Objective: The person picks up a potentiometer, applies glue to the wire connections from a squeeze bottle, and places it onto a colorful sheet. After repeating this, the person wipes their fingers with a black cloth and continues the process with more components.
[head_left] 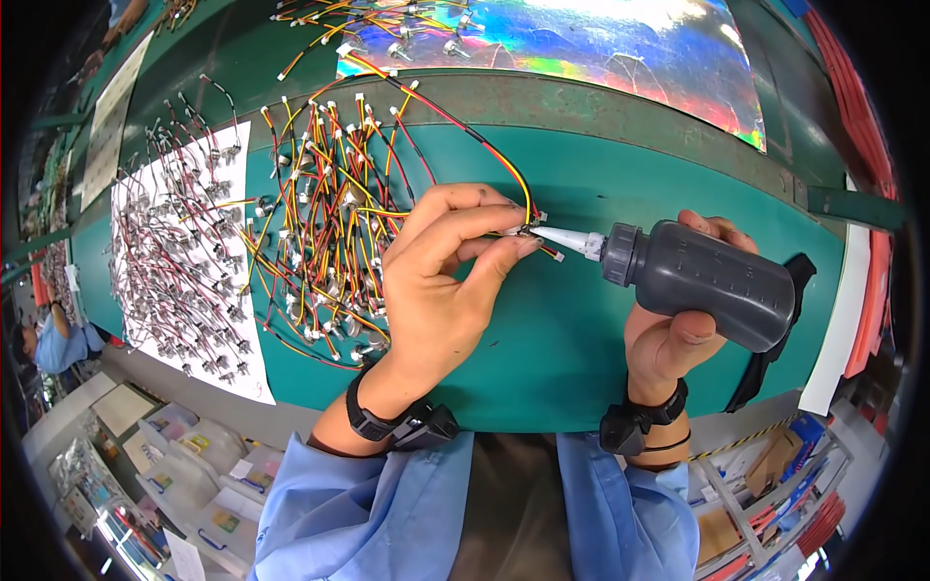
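My left hand (436, 290) is closed in a pinch on a small part with red, yellow and black wires (499, 160). The wires arch up and away to a white connector at the far side. A dark grey squeeze bottle (717, 281) lies tilted in my right hand (668, 344), fingers wrapped round it. Its whitish tapered nozzle (572, 240) points left, and the tip meets the part at my left fingertips. Whether anything comes out of it I cannot tell. Left of my left hand lies a tangled heap of wired parts (329, 223) with metal bodies and white connectors.
Several wired parts stand in rows on a white sheet (242, 373) at the left of the green mat (542, 358). Beyond a raised strip (581, 105) lies a shiny rainbow sheet (620, 44) with more wired parts beside it. A black cloth (760, 373) sits right of the bottle.
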### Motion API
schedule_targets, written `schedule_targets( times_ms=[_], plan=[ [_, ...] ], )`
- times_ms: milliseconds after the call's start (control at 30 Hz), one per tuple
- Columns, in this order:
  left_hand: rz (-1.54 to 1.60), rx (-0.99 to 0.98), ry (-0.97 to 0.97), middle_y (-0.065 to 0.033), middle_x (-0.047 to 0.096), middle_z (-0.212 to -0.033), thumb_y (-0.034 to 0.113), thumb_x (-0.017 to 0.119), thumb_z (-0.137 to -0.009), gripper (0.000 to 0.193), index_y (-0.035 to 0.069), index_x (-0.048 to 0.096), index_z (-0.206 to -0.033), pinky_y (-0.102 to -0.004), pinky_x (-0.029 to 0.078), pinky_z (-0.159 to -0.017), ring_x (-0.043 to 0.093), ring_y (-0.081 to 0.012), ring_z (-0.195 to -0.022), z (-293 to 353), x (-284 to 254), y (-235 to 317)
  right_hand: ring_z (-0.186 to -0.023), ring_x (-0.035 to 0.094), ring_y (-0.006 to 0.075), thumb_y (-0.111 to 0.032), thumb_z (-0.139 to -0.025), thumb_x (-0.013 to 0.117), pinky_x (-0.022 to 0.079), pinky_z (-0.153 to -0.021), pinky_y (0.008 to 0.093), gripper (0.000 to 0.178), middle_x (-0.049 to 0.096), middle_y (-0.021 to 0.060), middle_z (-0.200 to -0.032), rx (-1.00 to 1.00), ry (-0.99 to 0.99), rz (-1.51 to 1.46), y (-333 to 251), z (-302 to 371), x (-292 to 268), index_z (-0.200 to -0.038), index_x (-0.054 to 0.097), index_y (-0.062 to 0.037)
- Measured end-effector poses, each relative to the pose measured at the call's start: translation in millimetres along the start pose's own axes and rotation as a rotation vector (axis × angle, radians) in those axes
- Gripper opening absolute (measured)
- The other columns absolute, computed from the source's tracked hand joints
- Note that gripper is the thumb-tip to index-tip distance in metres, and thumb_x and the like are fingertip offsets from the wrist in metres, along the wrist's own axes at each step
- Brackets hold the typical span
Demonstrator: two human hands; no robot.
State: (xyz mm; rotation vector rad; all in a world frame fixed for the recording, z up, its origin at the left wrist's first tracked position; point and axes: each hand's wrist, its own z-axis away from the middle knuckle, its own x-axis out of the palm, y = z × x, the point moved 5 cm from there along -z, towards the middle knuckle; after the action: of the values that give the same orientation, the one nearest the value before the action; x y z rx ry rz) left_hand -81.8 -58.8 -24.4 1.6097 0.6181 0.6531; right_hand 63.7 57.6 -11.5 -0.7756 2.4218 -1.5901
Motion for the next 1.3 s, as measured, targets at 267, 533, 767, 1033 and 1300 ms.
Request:
schedule_targets(
  times_ms=[267, 533, 767, 1033, 1300],
  plan=[
    [0.033, -0.021, 0.014, -0.0103, 0.052, -0.099, -0.014, 0.06, -0.072, 0.022, -0.004, 0.061, -0.091, -0.0247, 0.054, -0.073, 0.058, -0.0161, -0.089, 0.1, -0.2, -1.9, -0.109, 0.049, 0.0257, -0.048, -0.076, 0.062, 0.042, -0.09, 0.0358, 0.073, 0.044, 0.0129, -0.117, 0.017, 0.026, 0.033, -0.3, -1.8, -1.5, -0.126, 0.036, -0.0021],
    [0.02, -0.023, 0.001, -0.01, 0.052, -0.1, -0.015, 0.059, -0.072, 0.023, -0.004, 0.061, -0.092, -0.0244, 0.054, -0.074, 0.058, -0.0159, -0.09, -0.3, -0.1, -2.6, -0.108, 0.05, 0.0255, -0.048, -0.076, 0.062, 0.043, -0.09, 0.0354, 0.074, 0.047, 0.0144, -0.116, 0.027, 0.025, 0.034, 1.2, -1.3, -1.3, -0.125, 0.036, -0.001],
    [0.009, -0.033, 0.002, -0.0101, 0.052, -0.101, -0.014, 0.059, -0.072, 0.022, -0.004, 0.061, -0.092, -0.0233, 0.053, -0.073, 0.057, -0.0149, -0.09, -0.2, 0.6, -3.1, -0.107, 0.05, 0.0249, -0.049, -0.076, 0.062, 0.043, -0.09, 0.0348, 0.074, 0.049, 0.0166, -0.114, 0.028, 0.025, 0.035, 0.2, -2.6, -0.9, -0.125, 0.035, 0.0003],
    [0.002, -0.049, 0.013, -0.0102, 0.052, -0.101, -0.014, 0.059, -0.073, 0.022, -0.004, 0.061, -0.092, -0.0221, 0.053, -0.071, 0.057, -0.0141, -0.088, 1.3, 0.8, -4.6, -0.107, 0.05, 0.0244, -0.048, -0.076, 0.063, 0.042, -0.091, 0.0342, 0.075, 0.05, 0.0179, -0.113, 0.053, 0.048, 0.035, -0.2, -3.9, -2.8, -0.124, 0.034, 0.0018],
    [0.028, -0.043, -0.002, -0.011, 0.052, -0.102, -0.015, 0.058, -0.073, 0.023, -0.005, 0.06, -0.093, -0.0219, 0.054, -0.071, 0.058, -0.015, -0.088, 1.5, -2.2, -6.8, -0.108, 0.05, 0.0247, -0.045, -0.075, 0.065, 0.042, -0.091, 0.0341, 0.075, 0.051, 0.0179, -0.112, 0.082, 0.056, -0.007, 2.3, -3.3, -0.9, -0.125, 0.033, 0.002]
  ],
)
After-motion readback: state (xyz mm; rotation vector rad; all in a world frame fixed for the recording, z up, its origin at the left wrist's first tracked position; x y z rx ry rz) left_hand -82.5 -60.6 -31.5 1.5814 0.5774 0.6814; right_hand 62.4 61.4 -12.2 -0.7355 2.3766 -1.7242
